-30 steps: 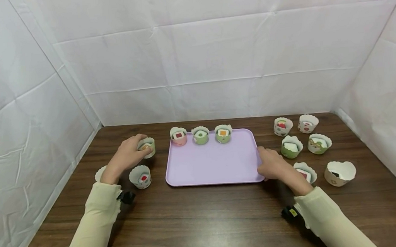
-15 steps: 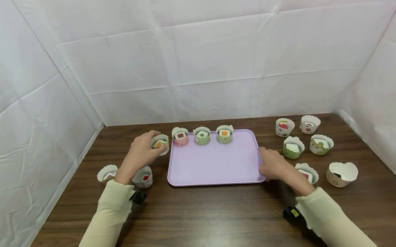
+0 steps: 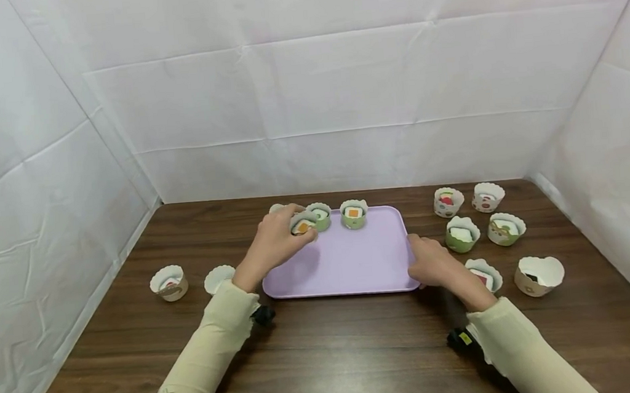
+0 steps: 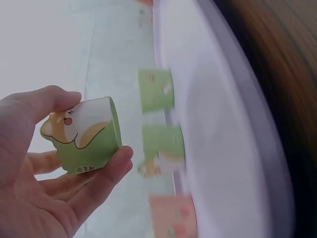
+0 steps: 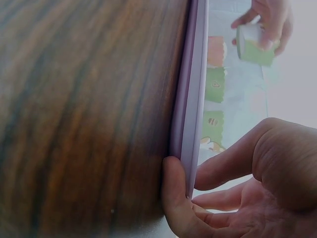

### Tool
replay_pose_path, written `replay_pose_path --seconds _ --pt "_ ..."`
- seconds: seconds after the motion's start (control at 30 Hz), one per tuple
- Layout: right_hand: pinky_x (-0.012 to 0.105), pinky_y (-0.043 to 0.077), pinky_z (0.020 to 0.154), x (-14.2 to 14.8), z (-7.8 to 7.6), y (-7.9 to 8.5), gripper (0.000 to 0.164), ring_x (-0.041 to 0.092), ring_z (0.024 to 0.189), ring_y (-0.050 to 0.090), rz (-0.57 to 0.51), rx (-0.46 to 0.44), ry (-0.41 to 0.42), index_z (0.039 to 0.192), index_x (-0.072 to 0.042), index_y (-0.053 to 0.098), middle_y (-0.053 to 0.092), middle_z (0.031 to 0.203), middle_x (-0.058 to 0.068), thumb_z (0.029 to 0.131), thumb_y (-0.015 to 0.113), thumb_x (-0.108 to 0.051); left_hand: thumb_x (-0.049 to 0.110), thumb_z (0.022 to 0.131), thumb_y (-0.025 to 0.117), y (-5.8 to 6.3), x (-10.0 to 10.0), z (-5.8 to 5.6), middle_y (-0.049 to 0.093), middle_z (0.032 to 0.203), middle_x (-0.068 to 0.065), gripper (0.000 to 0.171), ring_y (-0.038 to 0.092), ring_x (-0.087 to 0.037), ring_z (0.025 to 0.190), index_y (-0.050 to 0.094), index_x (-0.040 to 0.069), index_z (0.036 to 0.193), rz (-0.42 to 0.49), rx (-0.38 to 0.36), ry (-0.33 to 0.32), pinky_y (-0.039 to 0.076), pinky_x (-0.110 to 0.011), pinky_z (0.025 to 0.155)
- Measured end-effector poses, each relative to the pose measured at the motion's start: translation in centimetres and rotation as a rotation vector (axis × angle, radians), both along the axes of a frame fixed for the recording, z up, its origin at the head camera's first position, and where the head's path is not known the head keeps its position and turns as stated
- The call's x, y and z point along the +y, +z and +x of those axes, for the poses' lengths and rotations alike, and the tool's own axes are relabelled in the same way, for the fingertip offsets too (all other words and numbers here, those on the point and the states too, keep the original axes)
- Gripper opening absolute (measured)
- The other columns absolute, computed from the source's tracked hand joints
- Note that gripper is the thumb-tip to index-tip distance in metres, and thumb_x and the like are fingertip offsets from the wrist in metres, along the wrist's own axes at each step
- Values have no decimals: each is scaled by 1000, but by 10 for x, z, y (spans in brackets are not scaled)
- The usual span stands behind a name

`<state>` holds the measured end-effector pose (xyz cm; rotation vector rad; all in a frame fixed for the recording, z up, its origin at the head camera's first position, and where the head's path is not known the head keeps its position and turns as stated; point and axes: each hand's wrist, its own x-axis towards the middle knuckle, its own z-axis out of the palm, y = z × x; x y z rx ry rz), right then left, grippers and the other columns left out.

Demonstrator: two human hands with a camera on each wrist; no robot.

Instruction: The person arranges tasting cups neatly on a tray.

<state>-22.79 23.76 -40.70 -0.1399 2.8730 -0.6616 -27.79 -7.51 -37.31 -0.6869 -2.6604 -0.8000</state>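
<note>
My left hand point(image 3: 275, 241) holds a green paper baking cup point(image 4: 86, 136) with an animal print between thumb and fingers, above the tray's back left part. A white piece with an orange square shows inside it in the head view. Along the back of the lilac tray point(image 3: 348, 262) stand a green cup point(image 3: 322, 222), another green cup point(image 3: 354, 222) with an orange-topped piece, and a pink cup point(image 4: 174, 218) mostly hidden behind my left hand in the head view. My right hand point(image 3: 435, 261) pinches the tray's right rim point(image 5: 198, 104) near the front corner.
Two pale cups, one point(image 3: 169, 284) whole in view and one point(image 3: 217, 278) partly behind the left wrist, stand left of the tray. Several filled cups stand at right, among them a green cup point(image 3: 460, 235) and a wide cup point(image 3: 540, 276). White cloth point(image 3: 339, 83) encloses the wooden table point(image 3: 327, 356).
My left hand has carried the green baking cup rightward from the table's left side to over the tray, now overlapping the pink cup. The right hand stays on the tray's rim.
</note>
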Motion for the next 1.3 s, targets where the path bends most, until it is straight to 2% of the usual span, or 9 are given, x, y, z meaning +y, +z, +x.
replay_pose_path --seconds 0.23,0.43,0.53,0.63,0.73,0.9,1.0,1.13,1.3 --pt "24 53 44 -1 -1 2 70 23 72 60 13 -6 -9 142 13 27 45 129 36 78 53 0 39 81 71 0 47 0 66 97 -2 45 53 -15 79 63 11 115 25 27 -92 41 -26 64" --pt "24 52 44 2 1 2 69 23 71 60 10 12 -5 141 14 28 47 127 37 78 53 0 43 82 71 -2 92 -2 65 103 0 50 53 -12 82 60 13 120 -38 10 -164 43 -25 65" --pt "24 53 45 3 1 2 70 21 67 60 6 15 0 140 15 28 47 127 37 77 53 0 42 83 70 1 107 -5 65 112 0 49 55 -13 89 60 13 120 -60 -7 -196 47 -26 70" --pt "25 53 45 3 1 2 71 19 63 61 -2 4 -1 141 14 26 45 129 38 77 53 0 42 83 70 6 121 -10 66 112 -1 49 58 -14 94 60 12 120 -91 -8 -212 50 -30 77" --pt "25 53 46 3 0 1 72 18 60 61 -6 -10 -4 142 14 25 44 131 38 77 53 0 43 83 69 9 134 -17 68 105 0 48 59 -13 92 61 12 120 -118 -1 -222 49 -30 78" --pt "26 54 47 4 -1 -1 73 18 60 61 -3 -18 -6 142 15 24 43 132 39 77 53 0 38 84 69 16 149 -30 63 88 3 42 51 -10 73 61 13 117 -163 -5 -226 42 -22 61" --pt "26 54 48 4 -1 -1 73 19 63 61 -2 -18 -12 142 14 25 44 132 38 77 53 -1 33 84 68 21 156 -38 59 87 5 40 49 -10 69 59 13 118 -216 -32 -238 40 -19 56" --pt "26 54 47 2 0 -1 73 20 62 61 -8 -14 -4 142 15 24 43 132 38 76 52 0 28 83 69 28 165 -48 59 94 3 37 50 -11 76 59 11 114 -311 -47 -263 43 -20 61" --pt "26 53 48 0 1 1 71 20 62 61 -3 15 8 140 15 28 47 127 38 74 52 0 28 83 68 27 172 -57 56 106 0 34 50 -14 90 59 14 113 -424 -62 -227 46 -26 73"
